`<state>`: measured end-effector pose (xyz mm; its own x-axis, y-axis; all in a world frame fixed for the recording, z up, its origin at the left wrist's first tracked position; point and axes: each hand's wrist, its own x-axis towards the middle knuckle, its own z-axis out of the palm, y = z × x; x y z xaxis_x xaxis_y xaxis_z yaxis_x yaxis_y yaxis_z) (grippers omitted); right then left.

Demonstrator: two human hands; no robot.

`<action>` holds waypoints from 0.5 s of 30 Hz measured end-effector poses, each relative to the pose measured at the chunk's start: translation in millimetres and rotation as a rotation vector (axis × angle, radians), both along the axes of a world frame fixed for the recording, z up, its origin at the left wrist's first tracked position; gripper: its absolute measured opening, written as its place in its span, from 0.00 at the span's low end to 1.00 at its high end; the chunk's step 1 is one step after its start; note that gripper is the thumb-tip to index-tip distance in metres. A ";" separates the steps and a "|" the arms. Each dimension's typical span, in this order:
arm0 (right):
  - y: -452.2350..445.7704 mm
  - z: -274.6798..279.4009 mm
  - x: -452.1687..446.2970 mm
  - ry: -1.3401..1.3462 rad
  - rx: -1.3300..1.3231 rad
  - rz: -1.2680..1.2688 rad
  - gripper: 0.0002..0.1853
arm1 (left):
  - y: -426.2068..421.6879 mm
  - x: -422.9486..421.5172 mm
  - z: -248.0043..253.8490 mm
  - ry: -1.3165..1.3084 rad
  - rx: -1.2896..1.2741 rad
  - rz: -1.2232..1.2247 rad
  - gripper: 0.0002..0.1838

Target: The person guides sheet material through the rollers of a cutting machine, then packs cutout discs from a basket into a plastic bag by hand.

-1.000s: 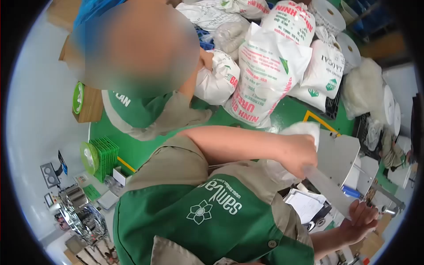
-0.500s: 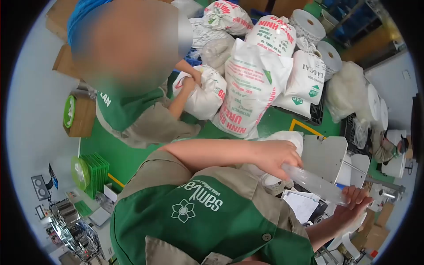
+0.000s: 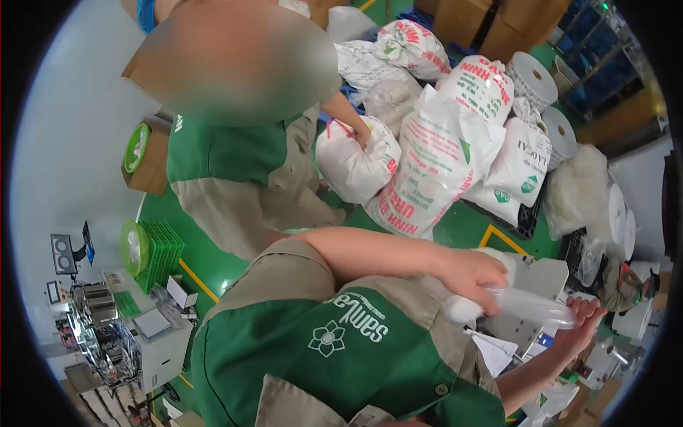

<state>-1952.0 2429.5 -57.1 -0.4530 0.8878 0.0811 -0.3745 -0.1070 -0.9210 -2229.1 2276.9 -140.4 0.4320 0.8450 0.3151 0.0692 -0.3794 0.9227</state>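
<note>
My left hand (image 3: pixel 475 279) comes across from the left with its fingers closed around the near end of a clear plastic sleeve (image 3: pixel 530 306). My right hand (image 3: pixel 587 319) grips the far end, fingers curled over it. Between the two hands the plastic spans at a slant, looking soft and see-through; its exact kind I cannot tell. Just below my left hand is a white rounded bundle (image 3: pixel 462 310), partly hidden by the hand. White papers (image 3: pixel 493 352) lie beneath the plastic, near a grey metal panel (image 3: pixel 544 277).
A co-worker in green and beige (image 3: pixel 235 156) stands ahead, one hand on a tied white sack (image 3: pixel 352 162). Large printed sacks (image 3: pixel 434 164) and white rolls (image 3: pixel 533 77) are piled beyond. Machinery (image 3: pixel 92 320) and a green crate (image 3: pixel 160 252) are at left.
My view has shifted, moving the scene rightward and down. The plastic stays between my hands and now lies flatter. The co-worker's torso is more upright beside the sack.
</note>
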 end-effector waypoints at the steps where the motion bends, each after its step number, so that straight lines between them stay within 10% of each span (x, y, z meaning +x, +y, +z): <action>1: 10.5 -5.3 -5.9 -0.017 -0.025 -0.080 0.22 | 1.9 -0.5 15.0 -0.083 -0.110 0.018 0.17; 5: 47.6 -52.5 -60.2 -0.057 -0.197 -0.099 0.18 | 25.7 29.2 73.7 -1.258 -0.471 0.031 0.12; 11: -52.5 -152.8 -172.5 0.185 -0.766 -0.019 0.24 | 87.8 3.0 33.3 -0.426 -0.272 1.011 0.15; 15: -118.6 -131.0 -176.3 0.247 -0.491 0.104 0.18 | 84.0 -10.4 -33.8 -0.056 -0.048 1.188 0.13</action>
<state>-2128.3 2310.8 -188.2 -0.5603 0.7996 -0.2161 -0.5372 -0.5494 -0.6400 -2239.4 2360.8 -174.2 -0.6433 0.7181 0.2655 0.3129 -0.0699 0.9472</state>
